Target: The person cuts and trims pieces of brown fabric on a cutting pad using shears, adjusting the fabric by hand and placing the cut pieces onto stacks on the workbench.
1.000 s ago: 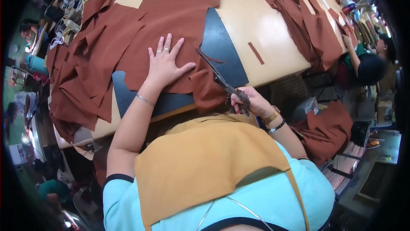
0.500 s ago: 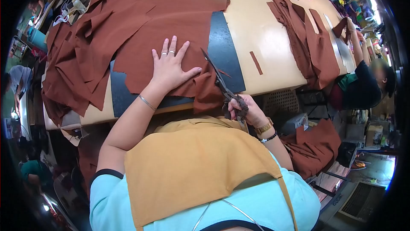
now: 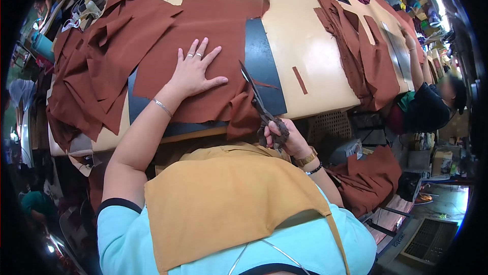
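A wide piece of rust-brown fabric (image 3: 203, 26) lies over a dark blue board (image 3: 264, 51) on the table. My left hand (image 3: 195, 72) presses flat on this fabric, fingers spread. In my right hand (image 3: 290, 135) is a pair of scissors (image 3: 260, 103), their handles wrapped in dark material. The blades point up and away, beside the fabric's right edge and over the board. A thin fabric strip (image 3: 265, 85) lies on the board near the blades. Below them, the fabric's near right corner (image 3: 243, 117) hangs in folds over the table edge.
Crumpled rust-brown fabric (image 3: 91, 72) covers the table's left side. More fabric pieces (image 3: 356, 51) and a narrow scrap (image 3: 300, 80) lie to the right. A co-worker (image 3: 427, 105) sits at the right end. Brown fabric (image 3: 368, 178) is heaped below the table at right.
My left hand and the fabric beneath it have shifted slightly up and left. The scissors stay at the fabric's right edge. The co-worker's raised arm no longer shows the brown piece it held.
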A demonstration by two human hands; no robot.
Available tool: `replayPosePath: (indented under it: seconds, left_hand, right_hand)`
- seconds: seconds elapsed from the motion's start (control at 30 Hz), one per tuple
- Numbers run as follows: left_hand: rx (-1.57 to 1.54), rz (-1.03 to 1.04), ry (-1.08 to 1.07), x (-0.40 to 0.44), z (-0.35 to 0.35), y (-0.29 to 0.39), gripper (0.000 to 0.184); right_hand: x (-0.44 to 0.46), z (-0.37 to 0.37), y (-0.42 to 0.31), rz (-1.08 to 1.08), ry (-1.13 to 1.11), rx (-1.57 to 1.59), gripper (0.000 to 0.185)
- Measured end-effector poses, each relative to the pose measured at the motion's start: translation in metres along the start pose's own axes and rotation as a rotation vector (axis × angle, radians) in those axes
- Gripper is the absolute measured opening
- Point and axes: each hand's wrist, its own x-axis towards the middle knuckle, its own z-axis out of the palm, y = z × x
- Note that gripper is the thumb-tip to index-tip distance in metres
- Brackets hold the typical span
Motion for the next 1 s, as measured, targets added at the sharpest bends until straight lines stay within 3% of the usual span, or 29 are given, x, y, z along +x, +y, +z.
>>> replayPosePath:
  seconds: [1.0]
  left_hand:
    - [-0.009,-0.098,0.036,-0.031,0.003,0.04,0.09]
  right_hand:
    - [-0.005,0.017,0.009,-0.038,0.101,-0.003,0.03]
